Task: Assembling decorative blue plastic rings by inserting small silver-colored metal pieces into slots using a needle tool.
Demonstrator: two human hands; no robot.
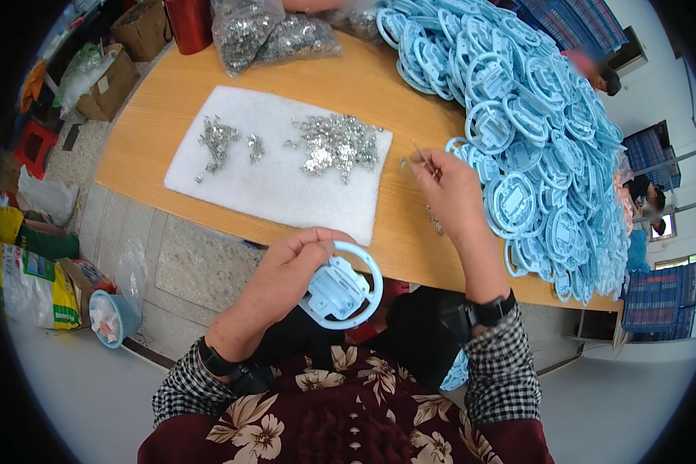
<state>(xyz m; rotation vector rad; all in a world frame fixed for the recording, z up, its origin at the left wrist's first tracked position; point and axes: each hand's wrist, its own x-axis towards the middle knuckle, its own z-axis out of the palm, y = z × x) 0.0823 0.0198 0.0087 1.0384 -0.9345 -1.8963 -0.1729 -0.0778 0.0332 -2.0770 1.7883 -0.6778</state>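
My left hand is closed round the rim of a light-blue plastic toy steering wheel, held over my lap at the table's near edge. The wheel has a moulded centre with raised compartments. Above the table, right of the white foam pad, my right hand pinches a thin, slender tool; its exact kind is too small to tell. Small shiny silvery metal pieces lie in several clusters on the pad. A few more pieces are on the wood under my right hand.
A tall heap of light-blue steering wheels covers the table's right side. Clear bags of silvery pieces and a red container stand at the back. A blue bucket and cardboard boxes are on the floor at left.
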